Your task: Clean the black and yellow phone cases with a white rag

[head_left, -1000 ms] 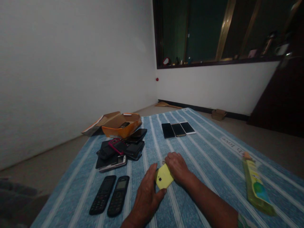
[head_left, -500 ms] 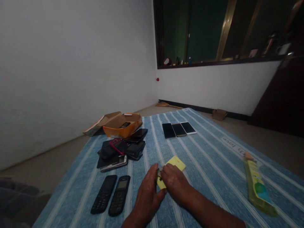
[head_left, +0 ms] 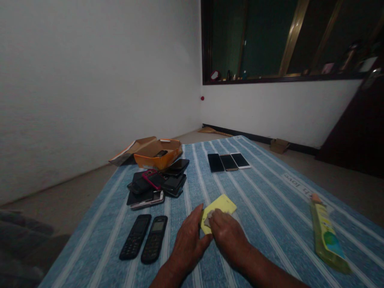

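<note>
A flat yellow phone [head_left: 224, 203] lies on the striped blue cloth in front of me, its plain yellow face upward. My left hand [head_left: 189, 236] grips its left end, fingers along the far edge and thumb at the near corner. Pressed on the phone by my right hand [head_left: 226, 232] is a small crumpled whitish cloth or tissue [head_left: 209, 218], closed under the fingers. Part of the phone is hidden beneath the right hand. Two black keypad phones, one [head_left: 135, 237] and another [head_left: 154, 240], lie side by side left of my hands.
Several phones are piled [head_left: 156, 184] by an open orange box [head_left: 159, 158]. Three flat phones [head_left: 229, 162] lie in a row at the back. A yellow-green plastic packet [head_left: 327, 236] rests on the right. A wall [head_left: 105, 80] stands on the left.
My right hand has shifted a little toward me over the yellow phone with the whitish wad, baring more of the surface. My left hand keeps its grip. The view has tilted slightly.
</note>
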Demonstrator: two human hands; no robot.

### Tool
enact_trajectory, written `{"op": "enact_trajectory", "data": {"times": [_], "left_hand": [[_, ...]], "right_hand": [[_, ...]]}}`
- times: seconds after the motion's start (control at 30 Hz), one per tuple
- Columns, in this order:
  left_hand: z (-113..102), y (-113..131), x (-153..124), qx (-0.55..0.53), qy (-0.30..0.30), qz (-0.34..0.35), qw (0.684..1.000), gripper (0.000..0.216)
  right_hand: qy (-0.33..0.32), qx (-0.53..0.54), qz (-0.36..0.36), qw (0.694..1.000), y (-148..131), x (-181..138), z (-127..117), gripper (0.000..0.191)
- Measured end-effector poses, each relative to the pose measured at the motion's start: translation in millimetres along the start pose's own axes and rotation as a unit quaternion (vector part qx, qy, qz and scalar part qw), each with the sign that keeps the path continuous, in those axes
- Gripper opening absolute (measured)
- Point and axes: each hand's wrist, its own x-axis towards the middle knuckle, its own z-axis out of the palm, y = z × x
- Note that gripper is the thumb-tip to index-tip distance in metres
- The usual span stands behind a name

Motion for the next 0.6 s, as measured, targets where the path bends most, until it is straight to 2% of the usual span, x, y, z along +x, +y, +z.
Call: {"op": "enact_trajectory", "data": {"times": [0.13, 0.27, 0.47, 0.6], "left_hand": [[-7, 5, 2, -0.009, -0.018, -0.011, 1.0, 0.067], [-9, 7, 2, -0.004, -0.021, 0.0, 1.0, 0.066], [-11, 7, 3, 0.008, -0.028, 0.02, 0.999, 0.067], [-7, 1, 1, 0.004, -0.019, 0.027, 0.999, 0.07]], "right_hand": [[0.024, 0.017, -0.058, 0.998, -14, -3, 4, 0.028], [0.038, 0.05, -0.094, 0.994, -9, -7, -3, 0.026], [0.064, 0.03, -0.099, 0.993, -9, -8, -10, 0.025], [0.033, 0.031, -0.084, 0.995, -15, 2, -9, 0.016]]}}
